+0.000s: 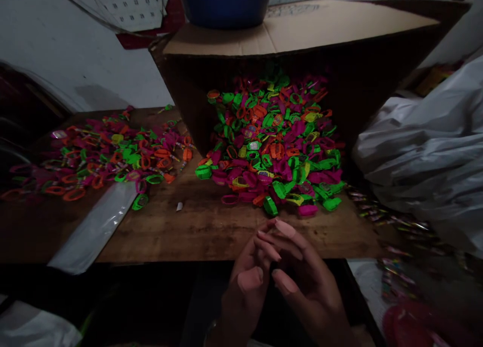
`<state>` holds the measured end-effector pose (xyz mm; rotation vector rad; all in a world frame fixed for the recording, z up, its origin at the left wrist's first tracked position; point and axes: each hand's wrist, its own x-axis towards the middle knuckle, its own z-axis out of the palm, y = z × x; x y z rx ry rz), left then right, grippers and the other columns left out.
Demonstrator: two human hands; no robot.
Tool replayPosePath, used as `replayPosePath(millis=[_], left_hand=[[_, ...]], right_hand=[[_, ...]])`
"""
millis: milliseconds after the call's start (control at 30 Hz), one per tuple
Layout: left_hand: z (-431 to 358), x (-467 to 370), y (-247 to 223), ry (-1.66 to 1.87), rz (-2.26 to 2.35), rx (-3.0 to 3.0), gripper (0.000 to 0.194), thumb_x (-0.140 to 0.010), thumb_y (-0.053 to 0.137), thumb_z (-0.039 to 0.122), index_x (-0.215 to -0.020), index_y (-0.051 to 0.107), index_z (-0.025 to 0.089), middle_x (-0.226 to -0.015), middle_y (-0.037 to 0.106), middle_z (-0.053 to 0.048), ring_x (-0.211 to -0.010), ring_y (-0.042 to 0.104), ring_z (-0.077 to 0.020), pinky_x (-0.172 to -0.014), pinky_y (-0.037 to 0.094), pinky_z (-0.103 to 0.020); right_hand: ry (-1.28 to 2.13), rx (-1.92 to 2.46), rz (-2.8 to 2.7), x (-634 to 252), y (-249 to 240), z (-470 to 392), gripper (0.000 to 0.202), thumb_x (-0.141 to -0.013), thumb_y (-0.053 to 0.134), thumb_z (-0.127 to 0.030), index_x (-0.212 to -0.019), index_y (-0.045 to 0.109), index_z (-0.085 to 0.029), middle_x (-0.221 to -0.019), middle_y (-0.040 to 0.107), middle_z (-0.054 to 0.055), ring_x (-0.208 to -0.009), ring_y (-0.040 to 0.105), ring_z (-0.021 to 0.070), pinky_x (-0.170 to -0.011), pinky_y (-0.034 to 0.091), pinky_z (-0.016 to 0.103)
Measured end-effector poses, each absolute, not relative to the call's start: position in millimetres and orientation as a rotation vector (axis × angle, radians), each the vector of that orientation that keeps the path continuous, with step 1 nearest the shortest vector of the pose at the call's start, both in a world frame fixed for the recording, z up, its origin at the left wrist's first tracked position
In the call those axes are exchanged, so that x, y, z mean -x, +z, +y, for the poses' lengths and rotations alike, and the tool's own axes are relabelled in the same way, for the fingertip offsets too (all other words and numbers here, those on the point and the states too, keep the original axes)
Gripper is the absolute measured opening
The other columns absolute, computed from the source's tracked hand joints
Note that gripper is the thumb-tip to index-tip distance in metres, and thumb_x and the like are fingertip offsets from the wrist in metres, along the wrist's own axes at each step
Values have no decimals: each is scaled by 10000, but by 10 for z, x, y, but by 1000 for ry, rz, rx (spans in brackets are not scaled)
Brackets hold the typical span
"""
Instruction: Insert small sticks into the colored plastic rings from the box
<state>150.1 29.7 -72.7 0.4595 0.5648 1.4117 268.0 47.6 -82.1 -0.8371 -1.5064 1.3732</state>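
Observation:
My left hand (pixel 247 279) and my right hand (pixel 311 281) are together at the table's front edge, fingertips overlapping. Their fingers are loosely curved with the thumbs apart, and no object shows in either one. Just beyond them lies a heap of toy watches (pixel 275 151) in green, pink, orange and yellow plastic. This heap spills out of a cardboard box (pixel 320 27) lying on its side. A green toy watch (pixel 270 206) at the heap's front is closest to my fingertips.
On the wooden table (pixel 226 231), a second pile of toy watches (pixel 128 153) spreads at left beside clear plastic bags (pixel 94 231). A blue bucket (pixel 226 5) tops the box. White plastic sacks (pixel 426 156) and shiny wrapped strips (pixel 392 216) lie at right.

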Motion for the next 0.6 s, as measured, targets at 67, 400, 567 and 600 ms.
replayPosePath(millis=[67, 400, 567, 600], left_hand=[[289, -1520, -785, 1402, 542, -441, 256, -691, 638, 364, -875, 669, 190, -1076, 599, -80, -1111, 507, -305, -1025, 344, -416], [649, -1347, -901, 1215, 983, -882, 166, -778, 570, 283, -897, 645, 194, -1180, 616, -74, -1097, 552, -264, -946, 414, -363], [1293, -1168, -1144, 757, 1736, -1642, 201, -828, 524, 122, -1005, 607, 170, -1063, 674, -78, -1019, 615, -196, -910, 462, -318], [1403, -1168, -1194, 684, 1799, -1738, 218, -838, 510, 92, -1021, 601, 166, -1065, 675, -81, -1020, 617, -191, -920, 459, -313]], right_hand=[[1350, 852, -1524, -2677, -843, 474, 554, -928, 563, -245, -1424, 352, -374, -1367, 571, 65, -1245, 548, 237, -1050, 445, 447], [1095, 1125, -1576, -2855, -933, 617, 556, -916, 558, -325, -1431, 352, -307, -1404, 517, 93, -1050, 647, 201, -878, 552, 319], [656, 1616, -1576, -3708, -1073, 959, 533, -841, 572, -456, -1305, 514, -201, -1250, 627, 137, -841, 698, 216, -675, 584, 301], [622, 1692, -1612, -3941, -1125, 1000, 525, -826, 563, -465, -1269, 542, -184, -1224, 644, 143, -801, 707, 222, -654, 585, 310]])
